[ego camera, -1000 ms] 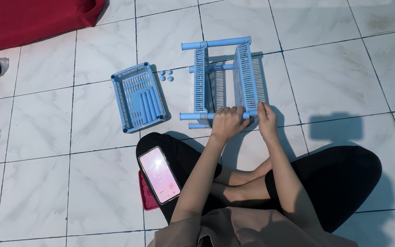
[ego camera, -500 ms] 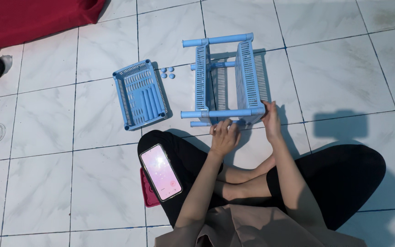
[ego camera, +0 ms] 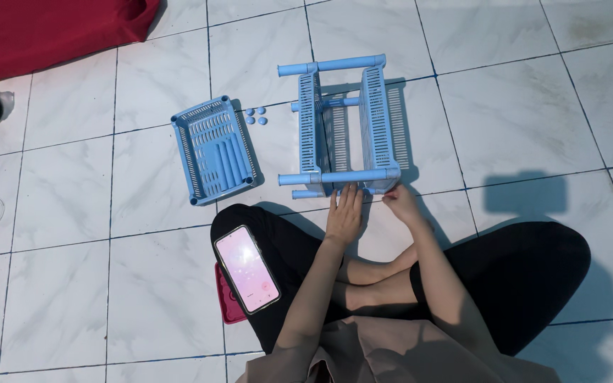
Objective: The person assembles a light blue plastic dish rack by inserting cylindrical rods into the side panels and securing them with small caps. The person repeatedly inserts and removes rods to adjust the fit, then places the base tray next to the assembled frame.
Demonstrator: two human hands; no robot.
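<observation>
Left hand (ego camera: 344,214) lies flat, fingers together, just under the blue rack's (ego camera: 342,128) front tube, while right hand (ego camera: 400,202) pinches its lower right corner.

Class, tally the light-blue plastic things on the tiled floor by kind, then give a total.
Assembled rack with tube posts: 1
Loose slotted tray: 1
Small round caps: 4
Total: 6
</observation>
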